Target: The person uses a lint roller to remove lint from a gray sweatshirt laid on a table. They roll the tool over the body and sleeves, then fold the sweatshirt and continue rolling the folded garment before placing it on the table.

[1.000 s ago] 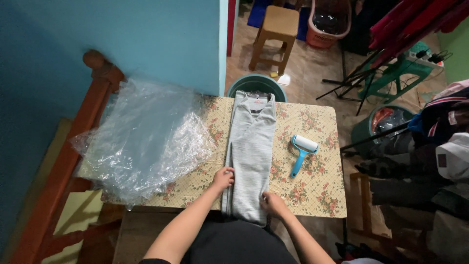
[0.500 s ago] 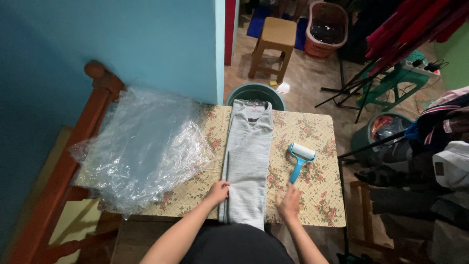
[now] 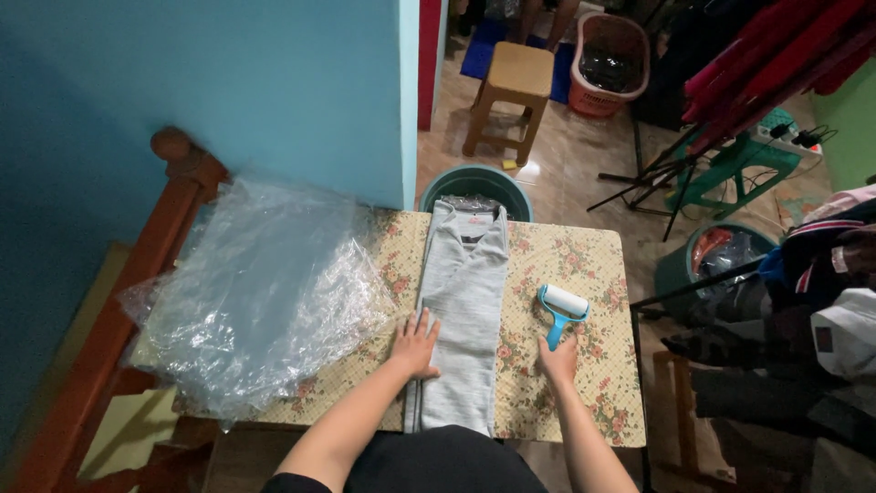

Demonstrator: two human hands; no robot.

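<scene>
A folded grey garment lies lengthwise mid-surface. The left hand presses flat, fingers spread wide, on its left edge — the right hand closes its grip on the blue lint roller just right. Clear plastic bags heap far left.

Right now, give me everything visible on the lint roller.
The lint roller has a white roll on a light blue frame and handle, plastic by the look. It lies flat on the floral tablecloth, right of the folded grey garment and apart from it, roll end away from the person. The right hand is at its handle end; grip unclear.
</scene>
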